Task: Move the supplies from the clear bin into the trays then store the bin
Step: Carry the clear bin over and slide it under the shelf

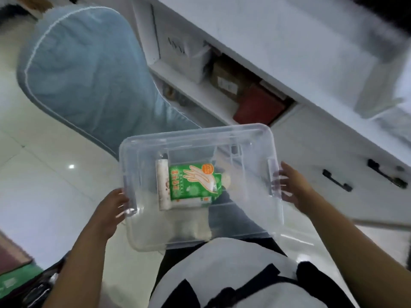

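- White cabinet unit (295, 63): fills the upper right of the view; an open shelf recess below its top holds a white box (195, 61), a brown carton (229, 80) and a red box (260, 107); two black handles (337, 180) sit on the closed fronts further right.
- Blue cushioned chair (84, 70): stands on the pale tiled floor (33, 174) at upper left, just beside the cabinet.
- Clear bin (200, 185): held in the air in front of the person's torso, above the floor and near the cabinet front; open top faces the camera, tilted slightly.
- Left hand (111, 210): grips the bin's left short edge; fingers wrapped over the rim, thumb side outward; closed on the bin.
- Right hand (291, 185): grips the bin's right short edge; fingers curled inside the wall, seen through the plastic; closed on the bin.
- Green glove packet (191, 183): lies flat on the bin floor, near centre; printed with a hand outline.
- White roll (163, 185): lies in the bin, touching the packet's left side; details blurred.
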Available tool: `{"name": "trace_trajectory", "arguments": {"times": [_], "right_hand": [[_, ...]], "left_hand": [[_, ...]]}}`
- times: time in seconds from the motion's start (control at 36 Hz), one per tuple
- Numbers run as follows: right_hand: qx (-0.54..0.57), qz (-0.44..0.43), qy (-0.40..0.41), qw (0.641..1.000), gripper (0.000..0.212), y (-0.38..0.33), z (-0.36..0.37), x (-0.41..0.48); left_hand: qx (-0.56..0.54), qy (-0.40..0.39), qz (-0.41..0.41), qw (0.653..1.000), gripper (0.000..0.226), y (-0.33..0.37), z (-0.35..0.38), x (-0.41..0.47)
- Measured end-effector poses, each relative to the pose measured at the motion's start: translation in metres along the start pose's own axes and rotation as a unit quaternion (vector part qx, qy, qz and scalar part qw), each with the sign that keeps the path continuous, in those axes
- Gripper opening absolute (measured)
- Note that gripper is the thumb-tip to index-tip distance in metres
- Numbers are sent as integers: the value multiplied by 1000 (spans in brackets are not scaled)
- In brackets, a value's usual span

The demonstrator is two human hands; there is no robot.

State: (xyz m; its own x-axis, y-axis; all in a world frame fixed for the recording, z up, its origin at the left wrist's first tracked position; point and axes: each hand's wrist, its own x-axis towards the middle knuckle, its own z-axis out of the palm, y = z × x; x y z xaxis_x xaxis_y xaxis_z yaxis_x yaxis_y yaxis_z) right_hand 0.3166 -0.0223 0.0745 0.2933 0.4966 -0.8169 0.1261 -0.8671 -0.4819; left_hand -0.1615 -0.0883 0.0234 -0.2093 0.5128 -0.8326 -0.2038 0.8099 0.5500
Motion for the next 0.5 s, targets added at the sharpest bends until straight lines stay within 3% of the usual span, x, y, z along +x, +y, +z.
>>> {"name": "trace_trajectory", "arguments": {"times": [0.25,0.5], "right_hand": [[104,46,74,991,60,125,-124,-94],[339,104,144,924,65,305,-207,-184]], "left_hand": [[242,-128,6,962,22,12,137,-11],[433,-256,76,861,34,-7,306,-81]]}}
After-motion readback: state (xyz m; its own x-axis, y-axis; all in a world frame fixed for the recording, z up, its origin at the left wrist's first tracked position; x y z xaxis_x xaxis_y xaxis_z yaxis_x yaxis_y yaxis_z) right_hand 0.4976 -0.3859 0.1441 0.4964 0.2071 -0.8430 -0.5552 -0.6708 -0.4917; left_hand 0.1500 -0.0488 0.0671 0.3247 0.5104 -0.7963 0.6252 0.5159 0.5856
